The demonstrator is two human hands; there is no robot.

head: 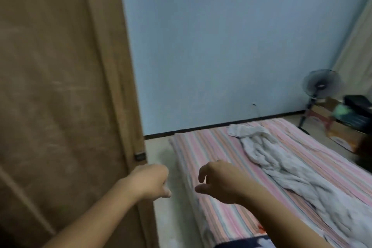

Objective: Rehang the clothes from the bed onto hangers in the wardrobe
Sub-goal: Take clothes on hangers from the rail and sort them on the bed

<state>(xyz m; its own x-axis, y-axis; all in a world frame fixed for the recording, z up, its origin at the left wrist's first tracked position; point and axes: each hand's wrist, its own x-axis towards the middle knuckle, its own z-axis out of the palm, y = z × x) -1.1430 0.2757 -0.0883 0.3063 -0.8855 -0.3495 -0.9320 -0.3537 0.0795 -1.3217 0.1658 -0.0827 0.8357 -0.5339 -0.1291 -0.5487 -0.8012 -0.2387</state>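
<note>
Two bare hands reached forward over the near corner of the bed (211, 147), neither one holding anything. The left hand (150, 181) hung above the pale floor (159, 151) between the brown wardrobe door (60, 86) and the mattress edge, its fingers curled into a loose fist around nothing. The right hand (219, 181) hovered over the pink-striped sheet, its fingers (201, 175) loosely bent and pointing downward, with the thumb spread apart below them, gripping nothing. One crumpled white garment (281, 157) lay in a long heap down the middle of the bed, beyond and to the right of the right hand, near it but not touching the fingers; it was well apart from the left hand. Against the blue wall (221, 46) in the far right corner stood a pedestal fan (320, 84), with cardboard boxes (342, 135) and dark items beside it, blurred.
</note>
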